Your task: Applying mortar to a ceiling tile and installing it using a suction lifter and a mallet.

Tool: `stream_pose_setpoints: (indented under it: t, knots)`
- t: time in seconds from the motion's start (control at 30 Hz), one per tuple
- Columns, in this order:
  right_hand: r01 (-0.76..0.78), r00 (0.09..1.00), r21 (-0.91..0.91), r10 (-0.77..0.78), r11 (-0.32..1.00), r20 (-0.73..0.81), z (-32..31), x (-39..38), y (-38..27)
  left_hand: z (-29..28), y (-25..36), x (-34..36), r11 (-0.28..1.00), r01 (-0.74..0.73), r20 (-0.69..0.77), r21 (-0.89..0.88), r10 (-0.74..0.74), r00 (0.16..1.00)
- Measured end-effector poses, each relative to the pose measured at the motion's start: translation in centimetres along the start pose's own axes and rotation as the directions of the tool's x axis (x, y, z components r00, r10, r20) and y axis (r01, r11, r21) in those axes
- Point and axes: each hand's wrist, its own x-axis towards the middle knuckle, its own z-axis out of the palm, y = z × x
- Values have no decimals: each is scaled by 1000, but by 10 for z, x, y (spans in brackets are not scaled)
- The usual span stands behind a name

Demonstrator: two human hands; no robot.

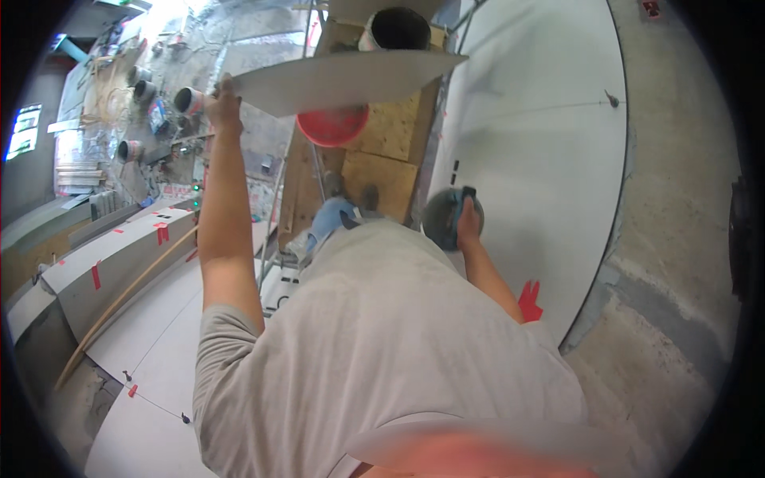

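Left hand (224,102): raised at arm's length, fingers curled and pinched on the left end of a large grey tile (343,80); the grip sits at one extreme corner, so nearly the whole slab lies to the right of it.
Grey tile: thin, flat, long panel, held roughly level, edge-on to the camera; judged stiff, fairly heavy and brittle — a corner hold leaves a long unsupported span, and a hold nearer the middle of a long edge would likely balance it better. Surface looks smooth, probably slick.
Red bucket (332,125): just under the tile, right of and below the left grip; resting on a plywood platform (389,151).
Dark bucket (396,29): beyond the tile's far edge, above and right of the grip.
Right hand (466,219): lowered at the hip, closed around a teal-handled tool with a round grey head (440,217) — most likely a rubber mallet; the head lies left of the fingers, well below the tile.
Tiled floor (542,143): pale large slabs right of the right hand, with a red mark (529,300) below it.
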Motion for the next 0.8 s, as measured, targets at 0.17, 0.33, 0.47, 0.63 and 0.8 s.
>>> stream_pose_setpoints:
  t: [0.17,0.33,0.47,0.63,0.8]
  knots:
    - [-227,960,34,229,973,-159,-28,-27,39,-1,20,-14,993,-20,-55,119,26,998]
    - [-186,957,89,201,979,-211,-52,-33,76,-1,19,-8,991,-63,-34,121,67,997]
    - [-172,961,-27,162,985,-222,-52,-38,88,-3,18,1,979,0,5,205,-2,1000]
    - [-178,945,-6,169,984,-279,-43,-41,86,-5,16,3,986,-16,55,163,7,998]
    - [-165,946,62,176,984,-272,-38,-41,85,-2,17,-2,987,-20,6,161,19,1000]
